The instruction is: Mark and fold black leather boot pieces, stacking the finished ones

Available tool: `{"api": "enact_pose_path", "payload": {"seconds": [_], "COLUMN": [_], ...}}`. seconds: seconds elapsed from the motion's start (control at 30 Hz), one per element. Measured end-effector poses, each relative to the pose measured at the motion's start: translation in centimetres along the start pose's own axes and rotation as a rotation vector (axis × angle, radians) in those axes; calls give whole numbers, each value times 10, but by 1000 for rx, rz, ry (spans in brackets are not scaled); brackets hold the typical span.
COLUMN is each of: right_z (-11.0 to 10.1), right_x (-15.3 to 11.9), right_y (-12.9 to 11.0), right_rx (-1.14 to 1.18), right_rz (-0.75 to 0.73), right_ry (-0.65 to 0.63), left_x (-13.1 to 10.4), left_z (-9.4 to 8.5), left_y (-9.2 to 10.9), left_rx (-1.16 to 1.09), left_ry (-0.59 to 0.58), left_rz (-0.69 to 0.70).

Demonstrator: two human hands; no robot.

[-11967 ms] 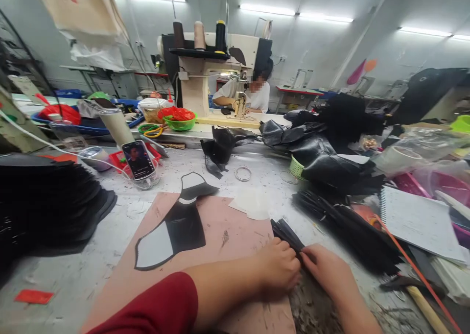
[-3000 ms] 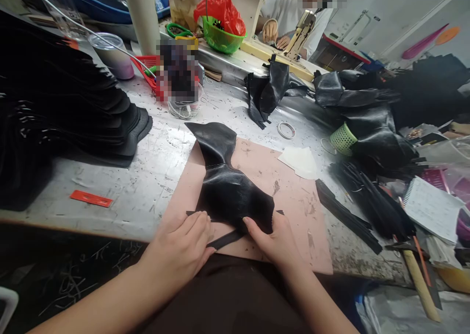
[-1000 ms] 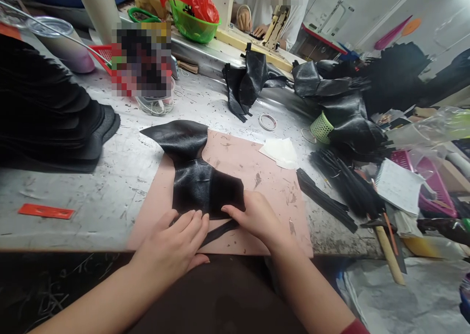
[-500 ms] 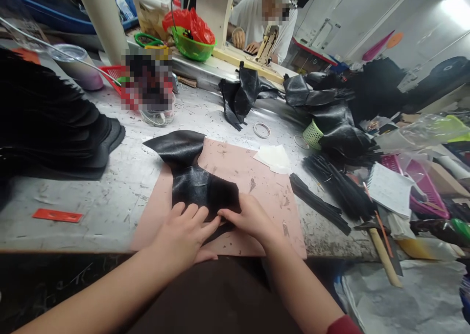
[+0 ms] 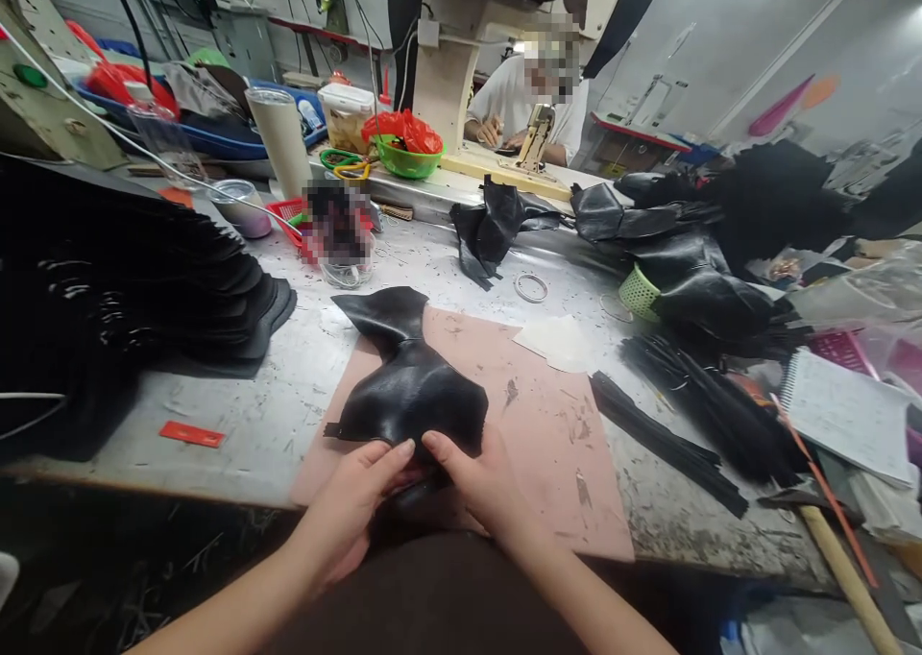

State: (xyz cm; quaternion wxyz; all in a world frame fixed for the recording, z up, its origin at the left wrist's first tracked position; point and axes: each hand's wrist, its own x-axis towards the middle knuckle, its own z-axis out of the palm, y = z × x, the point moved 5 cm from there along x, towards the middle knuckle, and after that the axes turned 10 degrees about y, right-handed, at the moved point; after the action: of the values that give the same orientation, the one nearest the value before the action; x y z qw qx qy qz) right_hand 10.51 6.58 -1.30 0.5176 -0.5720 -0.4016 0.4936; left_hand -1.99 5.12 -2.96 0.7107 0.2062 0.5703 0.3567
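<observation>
Seemingly midway, with our left hand (image 5: 364, 490) and right hand (image 5: 476, 471) we pinched the black leathery piece (image 5: 418, 386) near the tabletop's (image 5: 266, 439) front edge, waist seam joined, near edge apparently unfinished.

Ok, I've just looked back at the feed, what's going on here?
A person, bare-handed, has a black leathery piece by its near edge: left grip and right grip both on it, thumbs on top, close together. It extends over a pink mat, its far end reaching past the mat's edge. Black strips lie to the right, a black stack to the left; another person is at the sewing machine beyond.
</observation>
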Motion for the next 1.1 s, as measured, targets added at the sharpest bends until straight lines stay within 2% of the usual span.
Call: {"api": "enact_pose_path", "payload": {"seconds": [0.1,0.23,0.33,0.57,0.67,0.9,1.1], "right_z": [-2,-11,-16,-19,-20,-18,-16], "right_x": [0,3,5,7,6,1,2], "right_y": [-2,-13,-19,-22,-23,-26,-22], "right_rx": [-102,-297,-405,-544,-546,-489,-578], "right_rz": [-129,-343,-393,-359,-344,-300,-248], "right_ry": [-14,0,-7,-79,-104,-113,-121], "left_x": [0,0,0,0,0,2,1], "left_z": [0,2,3,8,9,11,16], "left_y": [-2,1,4,5,4,3,10], "left_rx": [-82,-47,-22,33,25,2,-7], "left_ry": [133,182,206,171,153,152,120], "left_rz": [-26,30,76,131,111,100,139]}}
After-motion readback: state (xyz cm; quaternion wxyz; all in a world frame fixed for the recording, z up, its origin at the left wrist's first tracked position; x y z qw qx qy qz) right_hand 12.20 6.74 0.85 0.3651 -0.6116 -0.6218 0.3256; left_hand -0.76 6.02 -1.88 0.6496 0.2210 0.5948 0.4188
